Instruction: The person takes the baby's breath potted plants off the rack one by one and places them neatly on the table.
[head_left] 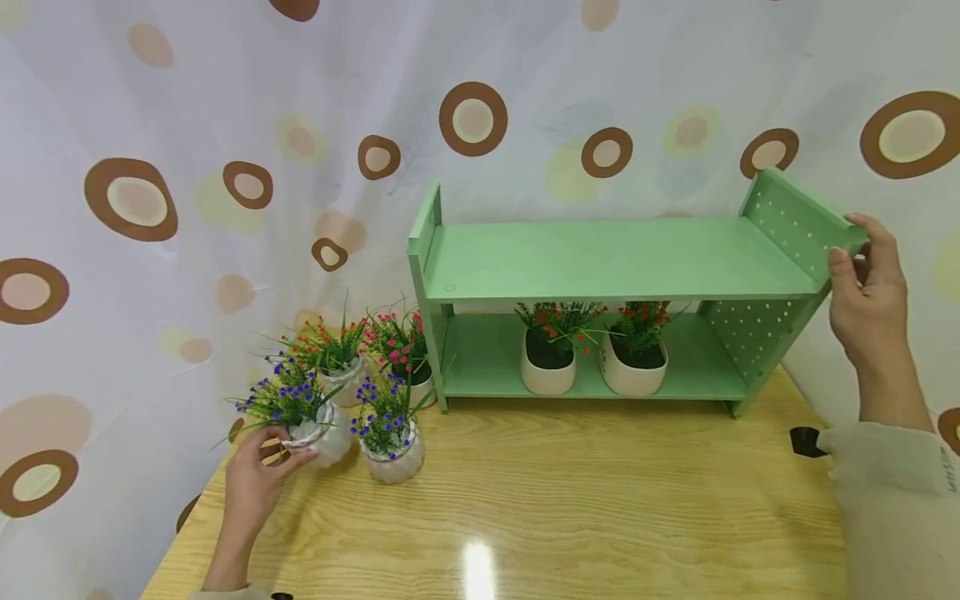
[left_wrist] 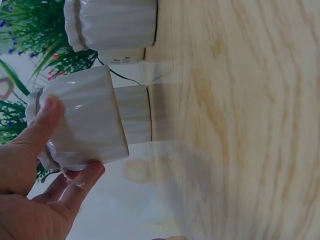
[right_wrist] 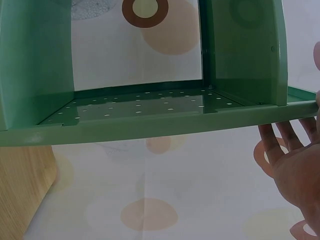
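Observation:
My left hand point(head_left: 258, 479) pinches the rim of a white ceramic pot with blue-purple flowers point(head_left: 327, 435) at the table's left side. In the left wrist view this pot point(left_wrist: 82, 117) is tilted, its base raised off the wood, with the thumb on one side and fingers on the other. At the far right, my right hand point(head_left: 870, 287) grips the top front corner of the green two-tier shelf point(head_left: 622, 258). The right wrist view shows the fingers point(right_wrist: 272, 147) against the outside of the shelf's perforated side panel point(right_wrist: 150, 107).
Another purple-flowered pot point(head_left: 393, 458) stands just right of the held one. Behind are an orange-flowered pot point(head_left: 345, 382) and a pink-flowered pot point(head_left: 420, 387) beside the shelf. Two cream pots, one left point(head_left: 548, 375) and one right point(head_left: 633, 375), stand on the lower tier. A patterned curtain backs the wooden table point(head_left: 600, 492).

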